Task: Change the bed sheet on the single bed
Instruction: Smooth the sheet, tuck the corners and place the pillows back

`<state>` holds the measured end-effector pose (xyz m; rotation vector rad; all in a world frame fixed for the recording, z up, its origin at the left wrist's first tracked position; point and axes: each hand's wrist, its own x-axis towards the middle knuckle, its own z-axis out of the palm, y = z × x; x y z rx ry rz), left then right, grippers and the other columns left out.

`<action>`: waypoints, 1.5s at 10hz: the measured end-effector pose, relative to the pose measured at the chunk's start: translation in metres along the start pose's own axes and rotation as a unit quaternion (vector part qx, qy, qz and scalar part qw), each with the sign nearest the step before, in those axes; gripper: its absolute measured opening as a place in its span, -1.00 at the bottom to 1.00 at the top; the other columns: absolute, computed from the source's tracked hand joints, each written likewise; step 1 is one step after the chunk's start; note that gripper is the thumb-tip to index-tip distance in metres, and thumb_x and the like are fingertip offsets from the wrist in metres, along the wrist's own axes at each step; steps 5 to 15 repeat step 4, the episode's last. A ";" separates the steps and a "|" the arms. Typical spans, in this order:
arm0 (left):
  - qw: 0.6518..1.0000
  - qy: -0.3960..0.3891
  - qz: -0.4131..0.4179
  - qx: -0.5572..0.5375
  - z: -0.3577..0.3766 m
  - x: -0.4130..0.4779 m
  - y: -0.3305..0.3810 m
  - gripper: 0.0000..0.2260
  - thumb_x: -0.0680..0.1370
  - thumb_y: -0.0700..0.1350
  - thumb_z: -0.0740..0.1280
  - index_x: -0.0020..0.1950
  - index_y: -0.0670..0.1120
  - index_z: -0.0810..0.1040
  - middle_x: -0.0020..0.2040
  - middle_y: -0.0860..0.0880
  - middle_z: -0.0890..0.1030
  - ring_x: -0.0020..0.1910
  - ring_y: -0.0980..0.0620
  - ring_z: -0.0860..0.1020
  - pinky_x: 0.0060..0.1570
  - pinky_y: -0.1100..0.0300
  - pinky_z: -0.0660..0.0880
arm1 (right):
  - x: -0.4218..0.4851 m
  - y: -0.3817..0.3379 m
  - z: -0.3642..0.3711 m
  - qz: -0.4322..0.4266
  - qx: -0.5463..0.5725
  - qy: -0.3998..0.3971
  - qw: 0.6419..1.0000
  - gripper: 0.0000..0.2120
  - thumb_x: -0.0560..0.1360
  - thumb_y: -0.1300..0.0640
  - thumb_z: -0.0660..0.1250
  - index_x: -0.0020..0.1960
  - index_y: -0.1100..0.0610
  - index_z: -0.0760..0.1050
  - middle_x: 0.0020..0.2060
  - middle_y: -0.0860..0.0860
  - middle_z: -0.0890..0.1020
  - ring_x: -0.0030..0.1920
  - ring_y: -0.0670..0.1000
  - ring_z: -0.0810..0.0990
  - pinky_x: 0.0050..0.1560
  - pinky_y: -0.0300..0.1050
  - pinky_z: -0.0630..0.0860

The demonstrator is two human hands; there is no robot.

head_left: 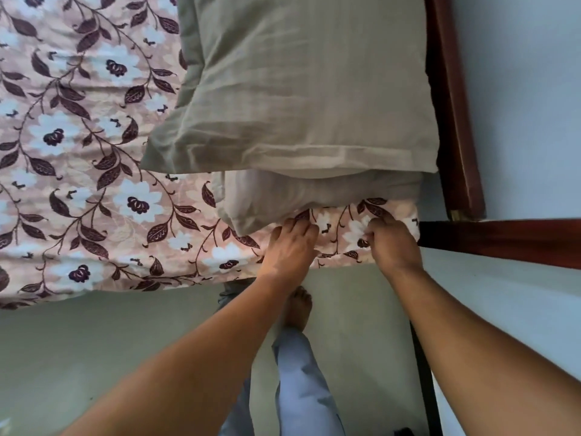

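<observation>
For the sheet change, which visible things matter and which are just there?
Part of the job:
floral sheet
left hand, resting on the sheet
right hand, pinching the sheet at the corner
two stacked pillows, lying on the sheet

Just there:
wooden bed frame
floor
wall

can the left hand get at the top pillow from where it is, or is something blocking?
Probably yes. The left hand rests on the floral sheet at the bed edge, touching the lower pillow. The top pillow lies just beyond, stacked on that one, with nothing over it. The right hand grips the sheet corner, off to the side.
</observation>
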<state>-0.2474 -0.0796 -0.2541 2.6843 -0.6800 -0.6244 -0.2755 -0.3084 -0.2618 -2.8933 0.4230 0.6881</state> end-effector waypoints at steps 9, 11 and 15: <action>0.979 -0.184 0.066 0.058 -0.018 -0.012 0.013 -0.64 0.62 -0.15 0.27 0.43 0.01 0.45 0.45 0.01 0.38 0.40 -0.09 0.34 0.34 -0.04 0.39 | -0.016 -0.019 -0.049 -0.063 -0.175 -0.177 0.966 -0.62 0.57 0.21 0.19 0.38 0.13 0.48 0.28 0.14 0.55 0.25 0.16 0.54 0.19 0.04 0.48; 0.979 -0.184 0.066 0.058 -0.018 -0.012 0.013 -0.64 0.62 -0.15 0.27 0.43 0.01 0.45 0.45 0.01 0.38 0.40 -0.09 0.34 0.34 -0.04 0.39 | -0.016 -0.019 -0.049 -0.063 -0.175 -0.177 0.966 -0.62 0.57 0.21 0.19 0.38 0.13 0.48 0.28 0.14 0.55 0.25 0.16 0.54 0.19 0.04 0.48; 0.979 -0.184 0.066 0.058 -0.018 -0.012 0.013 -0.64 0.62 -0.15 0.27 0.43 0.01 0.45 0.45 0.01 0.38 0.40 -0.09 0.34 0.34 -0.04 0.39 | -0.016 -0.019 -0.049 -0.063 -0.175 -0.177 0.966 -0.62 0.57 0.21 0.19 0.38 0.13 0.48 0.28 0.14 0.55 0.25 0.16 0.54 0.19 0.04 0.48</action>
